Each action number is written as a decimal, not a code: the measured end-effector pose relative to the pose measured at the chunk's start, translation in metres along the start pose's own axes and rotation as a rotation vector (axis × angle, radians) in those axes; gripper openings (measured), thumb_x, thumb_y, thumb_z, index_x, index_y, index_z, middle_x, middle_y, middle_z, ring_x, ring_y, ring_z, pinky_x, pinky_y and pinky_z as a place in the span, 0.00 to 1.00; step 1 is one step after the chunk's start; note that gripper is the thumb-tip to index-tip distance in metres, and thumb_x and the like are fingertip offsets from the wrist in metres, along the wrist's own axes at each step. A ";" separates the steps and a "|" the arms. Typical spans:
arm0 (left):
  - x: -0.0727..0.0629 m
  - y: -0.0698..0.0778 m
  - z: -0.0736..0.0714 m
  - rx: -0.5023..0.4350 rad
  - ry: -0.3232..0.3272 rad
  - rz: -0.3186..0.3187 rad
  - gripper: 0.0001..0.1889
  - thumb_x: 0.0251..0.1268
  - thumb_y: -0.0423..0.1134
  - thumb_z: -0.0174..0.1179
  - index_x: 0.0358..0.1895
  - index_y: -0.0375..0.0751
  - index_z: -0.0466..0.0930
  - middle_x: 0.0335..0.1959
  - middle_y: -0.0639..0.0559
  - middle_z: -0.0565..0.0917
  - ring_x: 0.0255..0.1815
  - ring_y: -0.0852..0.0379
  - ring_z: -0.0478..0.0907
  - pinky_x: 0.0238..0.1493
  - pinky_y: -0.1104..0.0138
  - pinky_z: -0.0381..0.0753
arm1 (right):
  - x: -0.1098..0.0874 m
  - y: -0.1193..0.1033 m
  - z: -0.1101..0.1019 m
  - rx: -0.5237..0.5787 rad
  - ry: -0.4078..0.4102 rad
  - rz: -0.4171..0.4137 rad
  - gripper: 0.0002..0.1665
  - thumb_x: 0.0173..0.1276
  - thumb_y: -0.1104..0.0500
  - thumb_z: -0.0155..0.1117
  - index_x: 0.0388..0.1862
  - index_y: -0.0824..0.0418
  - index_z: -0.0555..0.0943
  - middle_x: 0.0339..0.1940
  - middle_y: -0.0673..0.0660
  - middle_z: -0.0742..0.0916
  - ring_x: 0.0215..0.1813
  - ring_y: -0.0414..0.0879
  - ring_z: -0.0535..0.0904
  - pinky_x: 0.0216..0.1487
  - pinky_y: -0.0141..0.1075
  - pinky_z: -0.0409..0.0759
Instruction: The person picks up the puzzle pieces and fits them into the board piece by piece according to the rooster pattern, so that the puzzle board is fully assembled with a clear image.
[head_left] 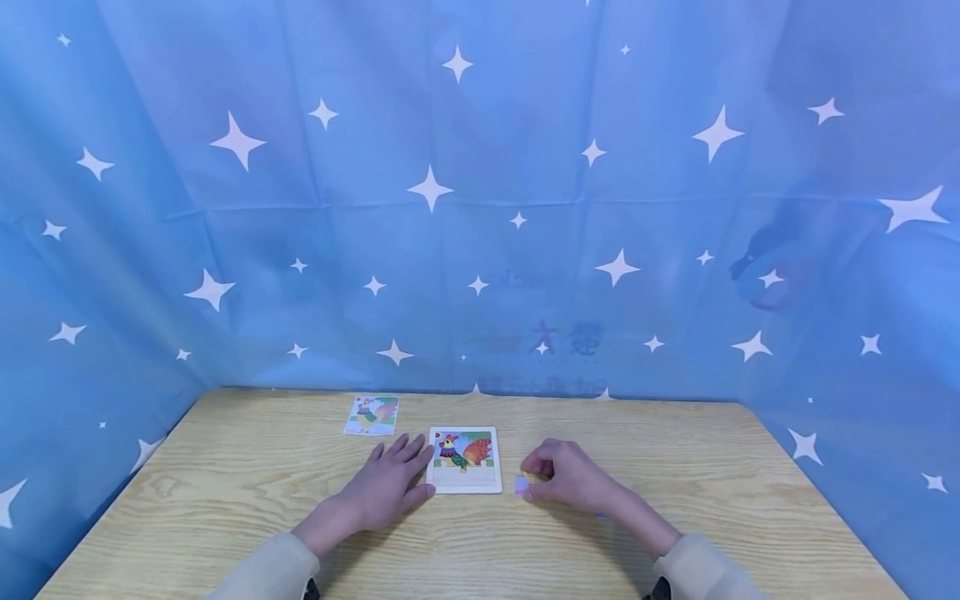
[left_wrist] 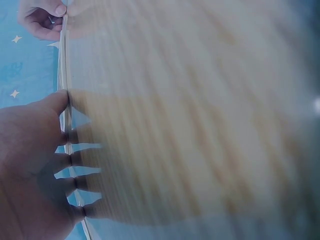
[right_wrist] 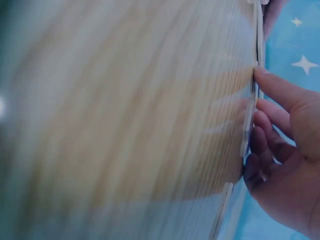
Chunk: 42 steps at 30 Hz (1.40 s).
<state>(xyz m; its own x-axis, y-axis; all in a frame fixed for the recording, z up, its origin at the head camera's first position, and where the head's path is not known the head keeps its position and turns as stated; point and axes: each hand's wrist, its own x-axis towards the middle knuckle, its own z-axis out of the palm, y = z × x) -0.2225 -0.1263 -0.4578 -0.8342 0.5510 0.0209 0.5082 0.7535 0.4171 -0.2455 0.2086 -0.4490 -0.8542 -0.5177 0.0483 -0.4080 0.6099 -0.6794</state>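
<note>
A square jigsaw puzzle tray with a pale rim lies in the middle of the table. Its upper part shows a rooster picture; bare wood shows along the lower part. Spread out on the tabletop, my left hand touches the left side of the tray with its thumb and fingers. Just right of the tray, my right hand pinches a small puzzle piece, purple on the part that shows. The right wrist view has this right hand with bent fingers low at the table surface, the piece mostly hidden.
A paper card with a paler rooster picture lies behind my left hand. A bit of a blue piece shows under my right wrist. The wooden table ends at a blue star-patterned curtain.
</note>
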 end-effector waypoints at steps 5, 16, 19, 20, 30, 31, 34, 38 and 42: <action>0.001 0.000 -0.001 0.009 0.000 0.001 0.33 0.81 0.53 0.52 0.77 0.33 0.64 0.79 0.33 0.61 0.79 0.30 0.53 0.71 0.31 0.53 | 0.002 -0.001 0.001 0.011 -0.008 0.034 0.15 0.57 0.62 0.81 0.41 0.62 0.85 0.34 0.51 0.80 0.36 0.44 0.73 0.36 0.33 0.74; 0.001 0.001 0.000 -0.010 0.007 0.013 0.33 0.81 0.52 0.52 0.77 0.32 0.64 0.78 0.32 0.61 0.79 0.29 0.53 0.71 0.30 0.52 | 0.009 -0.013 -0.005 0.142 -0.091 0.046 0.11 0.61 0.69 0.75 0.40 0.63 0.81 0.32 0.53 0.83 0.35 0.47 0.78 0.34 0.34 0.78; 0.000 -0.001 0.001 -0.007 0.005 0.011 0.33 0.81 0.52 0.52 0.77 0.33 0.64 0.79 0.33 0.60 0.79 0.30 0.52 0.71 0.30 0.51 | 0.014 -0.020 -0.007 0.159 -0.095 0.024 0.08 0.64 0.70 0.72 0.40 0.63 0.83 0.31 0.52 0.84 0.33 0.46 0.79 0.34 0.34 0.79; 0.000 -0.001 0.001 -0.005 0.003 0.009 0.33 0.81 0.52 0.52 0.77 0.33 0.64 0.79 0.33 0.60 0.79 0.30 0.52 0.71 0.30 0.51 | 0.017 -0.022 -0.007 0.160 -0.095 0.018 0.07 0.66 0.69 0.71 0.41 0.63 0.83 0.31 0.52 0.84 0.33 0.46 0.80 0.34 0.35 0.79; 0.000 -0.001 0.001 -0.003 -0.006 -0.005 0.33 0.81 0.53 0.52 0.77 0.33 0.65 0.79 0.34 0.61 0.79 0.30 0.53 0.71 0.30 0.52 | 0.047 -0.047 0.013 0.219 -0.046 -0.031 0.06 0.68 0.69 0.71 0.41 0.63 0.84 0.32 0.51 0.86 0.36 0.45 0.81 0.36 0.34 0.79; 0.001 -0.001 0.001 0.000 -0.006 -0.007 0.33 0.81 0.53 0.52 0.77 0.33 0.65 0.79 0.34 0.61 0.79 0.30 0.53 0.71 0.30 0.53 | 0.050 -0.048 0.016 0.225 -0.043 -0.029 0.06 0.68 0.69 0.71 0.41 0.63 0.84 0.32 0.51 0.85 0.36 0.45 0.81 0.37 0.34 0.79; 0.001 0.000 0.000 0.008 -0.003 -0.011 0.32 0.81 0.53 0.53 0.77 0.34 0.66 0.79 0.34 0.61 0.79 0.30 0.53 0.71 0.31 0.54 | 0.058 -0.052 0.026 0.237 -0.036 -0.027 0.05 0.68 0.69 0.71 0.41 0.63 0.85 0.32 0.50 0.85 0.37 0.44 0.81 0.39 0.33 0.79; 0.000 0.003 -0.001 0.015 0.005 -0.014 0.32 0.80 0.53 0.54 0.76 0.34 0.67 0.78 0.34 0.62 0.79 0.30 0.54 0.70 0.31 0.54 | 0.067 -0.056 0.037 0.240 -0.037 -0.030 0.06 0.67 0.69 0.72 0.41 0.63 0.85 0.32 0.49 0.85 0.37 0.42 0.81 0.40 0.32 0.79; 0.000 0.003 -0.001 0.013 0.011 -0.008 0.33 0.80 0.53 0.54 0.76 0.33 0.67 0.78 0.33 0.62 0.79 0.30 0.54 0.70 0.30 0.54 | 0.072 -0.060 0.046 0.236 -0.044 -0.036 0.06 0.66 0.69 0.72 0.40 0.63 0.85 0.33 0.49 0.85 0.36 0.41 0.81 0.38 0.32 0.79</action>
<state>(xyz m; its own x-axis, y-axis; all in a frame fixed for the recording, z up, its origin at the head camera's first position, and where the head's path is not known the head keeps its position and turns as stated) -0.2214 -0.1248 -0.4556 -0.8406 0.5410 0.0280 0.5042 0.7624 0.4057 -0.2675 0.1073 -0.4382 -0.8236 -0.5652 0.0475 -0.3471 0.4360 -0.8303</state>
